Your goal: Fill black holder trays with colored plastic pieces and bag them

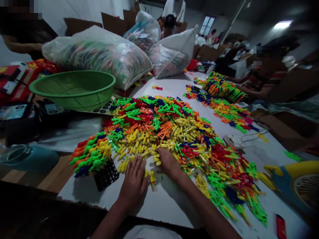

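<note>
A big heap of small plastic toy pieces [169,129] in yellow, green, orange, red and blue covers the white table [164,202]. My left hand [134,182] lies palm down at the heap's near edge, fingers apart over yellow pieces. My right hand [168,162] rests just to its right with the fingers reaching into the yellow pieces; their tips are hidden. A few yellow pieces [152,177] lie between the two hands. A black rack [106,176] filled with upright coloured pieces [91,156] stands left of my left hand.
A green basket [72,88] sits at the back left, with large clear bags [99,54] of toys behind it. A teal lid [25,157] lies at left. More toy piles [224,99] lie at right, where another person sits. A power strip [234,141] and a yellow fan [296,182] are at right.
</note>
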Demonstrator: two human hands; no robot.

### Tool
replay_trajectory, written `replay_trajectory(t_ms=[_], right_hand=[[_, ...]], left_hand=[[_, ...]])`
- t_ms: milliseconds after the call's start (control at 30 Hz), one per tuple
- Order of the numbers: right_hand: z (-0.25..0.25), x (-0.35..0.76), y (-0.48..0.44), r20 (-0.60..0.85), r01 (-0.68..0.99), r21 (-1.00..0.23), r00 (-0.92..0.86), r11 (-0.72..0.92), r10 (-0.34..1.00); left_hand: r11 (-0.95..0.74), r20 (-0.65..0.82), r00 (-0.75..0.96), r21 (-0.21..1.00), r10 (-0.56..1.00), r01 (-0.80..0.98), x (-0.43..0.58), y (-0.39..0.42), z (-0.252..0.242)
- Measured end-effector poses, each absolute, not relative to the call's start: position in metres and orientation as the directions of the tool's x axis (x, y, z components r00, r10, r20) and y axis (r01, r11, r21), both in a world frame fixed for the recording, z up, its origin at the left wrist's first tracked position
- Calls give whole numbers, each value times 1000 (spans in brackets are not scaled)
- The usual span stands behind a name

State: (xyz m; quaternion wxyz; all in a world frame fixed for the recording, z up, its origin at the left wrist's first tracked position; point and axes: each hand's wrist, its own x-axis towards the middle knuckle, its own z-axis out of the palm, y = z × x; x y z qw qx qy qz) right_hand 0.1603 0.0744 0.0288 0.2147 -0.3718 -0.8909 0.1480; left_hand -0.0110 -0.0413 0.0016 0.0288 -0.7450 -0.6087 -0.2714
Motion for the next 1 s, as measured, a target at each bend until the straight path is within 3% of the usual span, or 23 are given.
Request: replay_trajectory(t_ms=[100, 200, 267, 333, 633, 800, 1000], right_hand=[[34, 171, 72, 253, 473, -766, -401, 436, 881], [45, 176, 64, 21, 274, -959, -187, 73, 982], [51, 179, 56, -76, 160, -986, -120, -56, 990], [54, 183, 50, -79, 101, -992, -70, -72, 994], [54, 203, 40, -72, 79, -994, 36, -74, 997], [46, 197, 42, -63, 54, -996, 49, -66, 997], [44, 178, 35, -110, -85, -990, -19, -112, 994]], left_hand=[[-236, 516, 39, 323, 856, 917, -6, -19, 24], [-221, 503, 39, 307, 863, 926, 7, 24, 58], [-206, 371, 97, 266, 924, 942, 20, 58, 77], [-185, 247, 123, 246, 961, 951, 36, 91, 88], [-98, 143, 60, 277, 988, 956, 56, 146, 90], [-90, 134, 40, 390, 990, 917, 32, 125, 85], [-66, 161, -49, 638, 986, 767, 13, 75, 73]])
